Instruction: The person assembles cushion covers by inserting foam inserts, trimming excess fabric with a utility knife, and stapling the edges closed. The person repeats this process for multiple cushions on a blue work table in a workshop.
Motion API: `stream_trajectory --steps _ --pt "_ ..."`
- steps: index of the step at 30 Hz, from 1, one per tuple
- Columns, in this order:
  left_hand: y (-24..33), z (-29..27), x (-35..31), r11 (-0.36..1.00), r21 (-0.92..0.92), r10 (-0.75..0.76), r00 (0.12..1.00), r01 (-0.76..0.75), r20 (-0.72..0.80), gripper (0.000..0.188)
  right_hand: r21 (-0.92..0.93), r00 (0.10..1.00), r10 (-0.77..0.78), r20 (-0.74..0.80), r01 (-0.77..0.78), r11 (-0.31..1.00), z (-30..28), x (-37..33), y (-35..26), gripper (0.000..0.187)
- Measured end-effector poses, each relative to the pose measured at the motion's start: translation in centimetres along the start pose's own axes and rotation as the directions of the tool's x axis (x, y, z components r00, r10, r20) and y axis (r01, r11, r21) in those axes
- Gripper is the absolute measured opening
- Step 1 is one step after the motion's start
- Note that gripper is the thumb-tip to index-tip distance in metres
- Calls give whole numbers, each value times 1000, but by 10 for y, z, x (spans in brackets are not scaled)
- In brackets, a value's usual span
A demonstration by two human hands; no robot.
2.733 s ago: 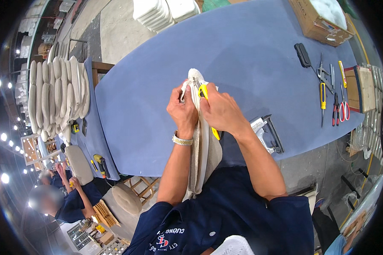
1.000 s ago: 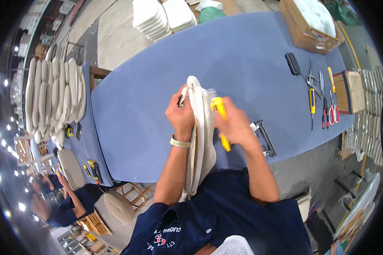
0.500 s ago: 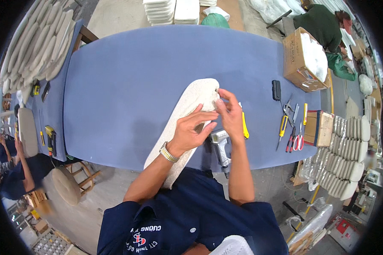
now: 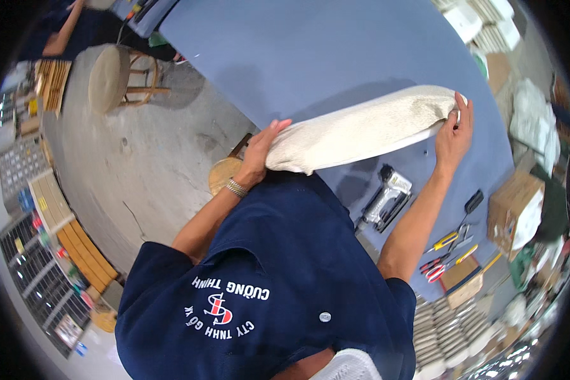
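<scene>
A long cream fabric-covered pad (image 4: 367,130) is held up crosswise over the near edge of the blue table (image 4: 285,57). Its cloth is wrinkled at the left end, and a fold with a dark shadow shows near the right end. My left hand (image 4: 259,152), a metal watch on its wrist, grips the left end. At the other end, my right hand (image 4: 455,136) has its fingers closed round the edge. On the table below the pad, near my right forearm, lies a silver staple gun (image 4: 389,196).
Hand tools lie to the right: red-handled scissors (image 4: 434,272), a yellow screwdriver (image 4: 445,240) and pliers. A cardboard box (image 4: 512,206) stands beyond them, near a wooden box (image 4: 463,288). Left of the table are a padded stool (image 4: 107,79) and a round wooden seat (image 4: 223,174).
The pad has come up and swung from slanting toward me to lying crosswise. My hands have parted from its far end to opposite ends. The whole view has turned.
</scene>
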State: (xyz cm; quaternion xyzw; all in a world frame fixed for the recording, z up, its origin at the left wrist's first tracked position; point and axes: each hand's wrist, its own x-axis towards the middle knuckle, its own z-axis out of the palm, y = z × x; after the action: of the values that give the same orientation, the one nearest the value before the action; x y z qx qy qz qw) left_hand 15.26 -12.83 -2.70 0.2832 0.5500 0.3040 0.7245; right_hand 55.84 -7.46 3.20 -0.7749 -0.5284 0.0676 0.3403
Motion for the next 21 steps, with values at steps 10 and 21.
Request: stream_trajectory --steps 10,21 --pt "58 33 25 887 234 446 867 -397 -221 59 -268 898 -317 305 400 876 -12 37 -77 43" --pt "31 21 37 740 283 666 722 -610 -185 50 480 318 -699 641 545 688 58 -34 -185 24"
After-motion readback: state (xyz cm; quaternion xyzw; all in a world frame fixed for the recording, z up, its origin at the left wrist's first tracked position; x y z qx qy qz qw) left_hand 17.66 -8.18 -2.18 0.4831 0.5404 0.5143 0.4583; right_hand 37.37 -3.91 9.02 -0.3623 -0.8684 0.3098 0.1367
